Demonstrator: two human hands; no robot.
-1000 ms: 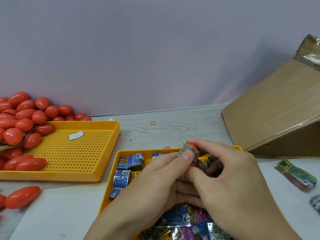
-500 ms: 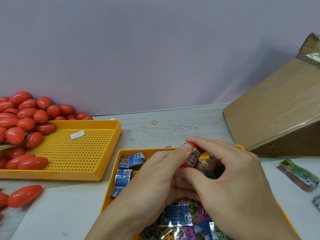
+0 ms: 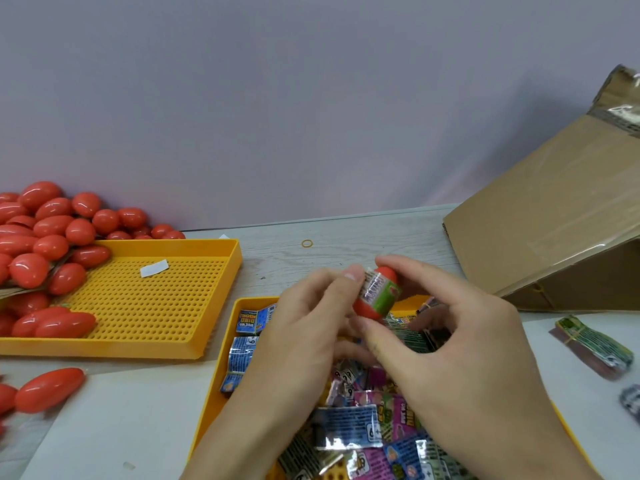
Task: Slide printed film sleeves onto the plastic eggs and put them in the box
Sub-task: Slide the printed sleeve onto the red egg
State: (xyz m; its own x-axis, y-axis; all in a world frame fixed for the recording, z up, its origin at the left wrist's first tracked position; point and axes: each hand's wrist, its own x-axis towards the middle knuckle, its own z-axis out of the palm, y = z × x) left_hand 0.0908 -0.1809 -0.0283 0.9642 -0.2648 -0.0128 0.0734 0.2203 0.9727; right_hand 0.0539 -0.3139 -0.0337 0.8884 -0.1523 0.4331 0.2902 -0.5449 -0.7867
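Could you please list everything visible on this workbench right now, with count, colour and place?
egg in hand: one, red, wearing a green and silver printed sleeve, held above the near tray
loose eggs: a large pile, red, far left, spilling onto the perforated tray
perforated tray: one, yellow, left of centre
white slip: one, lying on the perforated tray
near tray: one, yellow, under the hands
film sleeves: many, blue, pink, green and silver, heaped in the near tray
sleeve bundle: one, green, on the right
cardboard box: one, brown, far right
rubber band: one, yellowish, on the table
left hand: pinches the sleeve
right hand: holds the egg
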